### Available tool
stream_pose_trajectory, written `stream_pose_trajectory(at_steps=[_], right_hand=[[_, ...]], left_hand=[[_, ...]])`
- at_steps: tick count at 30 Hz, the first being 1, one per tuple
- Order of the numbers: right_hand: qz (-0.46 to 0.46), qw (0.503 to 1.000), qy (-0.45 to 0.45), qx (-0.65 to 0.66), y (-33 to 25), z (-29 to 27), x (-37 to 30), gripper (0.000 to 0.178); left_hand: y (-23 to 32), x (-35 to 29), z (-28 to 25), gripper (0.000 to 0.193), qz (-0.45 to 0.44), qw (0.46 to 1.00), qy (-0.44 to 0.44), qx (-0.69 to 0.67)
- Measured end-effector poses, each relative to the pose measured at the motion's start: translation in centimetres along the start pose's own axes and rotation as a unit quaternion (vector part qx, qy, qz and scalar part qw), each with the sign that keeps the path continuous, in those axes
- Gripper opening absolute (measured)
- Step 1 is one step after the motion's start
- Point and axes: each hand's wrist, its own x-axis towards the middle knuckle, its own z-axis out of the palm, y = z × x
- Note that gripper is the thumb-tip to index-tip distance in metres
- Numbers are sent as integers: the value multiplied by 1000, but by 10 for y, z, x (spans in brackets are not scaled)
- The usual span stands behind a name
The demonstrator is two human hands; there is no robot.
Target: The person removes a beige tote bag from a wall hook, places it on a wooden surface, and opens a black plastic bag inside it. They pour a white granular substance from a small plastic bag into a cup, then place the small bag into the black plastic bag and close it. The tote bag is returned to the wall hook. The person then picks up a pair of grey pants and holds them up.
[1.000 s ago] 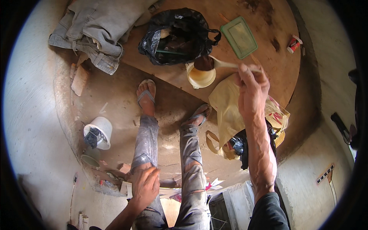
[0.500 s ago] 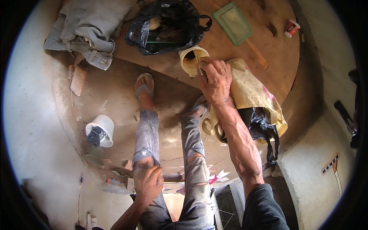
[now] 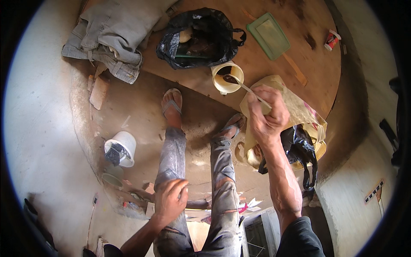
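My right hand (image 3: 270, 112) pinches the handle of a pale spoon (image 3: 252, 92). Its bowl, with something dark in it, is at the mouth of a cream-coloured cup (image 3: 226, 90). Dark contents show inside the cup, which stands against a black plastic bag (image 3: 168, 48). Resting on my left knee is my left hand (image 3: 172, 200), with its fingers laid over the trouser leg and nothing visible in it. Beneath my right hand and forearm lies a yellowish cloth bag (image 3: 299, 109), with a black plastic bag (image 3: 295, 143) at its mouth.
A green rectangular lid or tray (image 3: 270, 37) and a small red-and-white cup (image 3: 332, 40) lie on the brown board (image 3: 319, 81). Grey trousers (image 3: 113, 32) are heaped at the far left. Below them are a brick piece (image 3: 99, 92) and a white bucket (image 3: 128, 143).
My right hand has drawn back from the cup, toward me and to the right, bringing the spoon's bowl up to its mouth. My left hand stays on the knee. The view has shifted slightly.
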Motion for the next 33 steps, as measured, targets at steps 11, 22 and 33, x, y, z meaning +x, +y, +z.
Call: stream_pose_trajectory(at_steps=[11, 22, 33], right_hand=[[83, 989, 53, 110, -6, 38, 74, 15], [-61, 980, -119, -148, 40, 96, 106, 14], [-24, 993, -76, -90, 37, 91, 101, 13]], left_hand=[[91, 291, -61, 20, 335, 921, 187, 66], [53, 375, -104, 41, 134, 900, 175, 377], [62, 397, -94, 27, 169, 904, 147, 363]])
